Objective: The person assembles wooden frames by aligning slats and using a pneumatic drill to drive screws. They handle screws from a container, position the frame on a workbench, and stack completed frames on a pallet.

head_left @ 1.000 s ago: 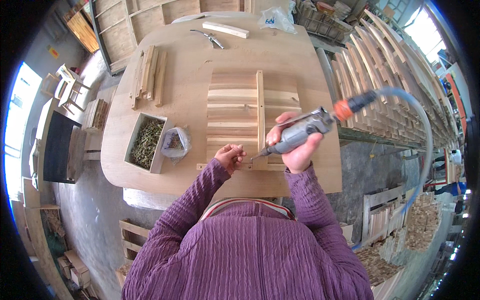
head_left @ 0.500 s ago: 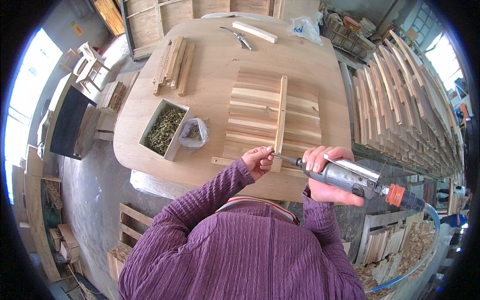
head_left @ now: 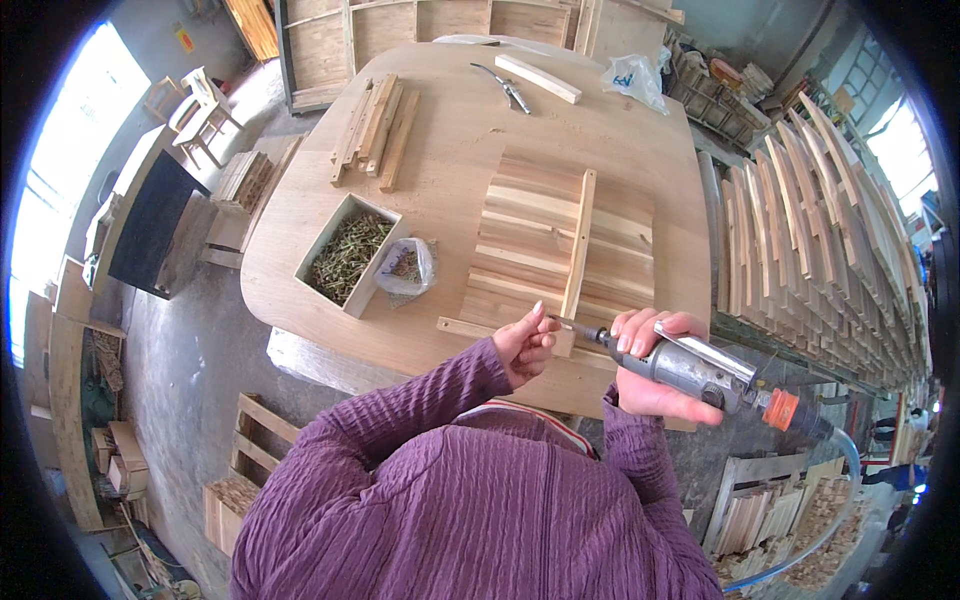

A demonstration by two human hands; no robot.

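Observation:
My right hand (head_left: 655, 365) is wrapped round a metal air screwdriver (head_left: 700, 372), its long bit pointing left. At the bit's tip is my left hand (head_left: 527, 345), its fingers curled in. Anything small between those fingers is too hidden to make out. Just beyond my hands, a panel of joined wooden boards (head_left: 520, 225) lies flat on the table (head_left: 440, 130). A wooden batten (head_left: 580, 245) with holes rests across it, running away from me. Another batten (head_left: 465, 328) lies along the panel's near edge, partly behind my left hand.
Left of the panel stand an open box of screws (head_left: 350, 255) and a plastic bag of small hardware (head_left: 405, 270). Farther back are wooden strips (head_left: 375, 130), an air blow gun (head_left: 512, 90) and a pale bar (head_left: 538, 78). Stacked panels (head_left: 800, 250) rise at right; an air hose (head_left: 852, 480) trails there.
The view has shifted, so the table sits slightly lower and farther right. My left fingers have loosened from their pinch at the bit's tip, and the index finger now points up. My right hand keeps the screwdriver.

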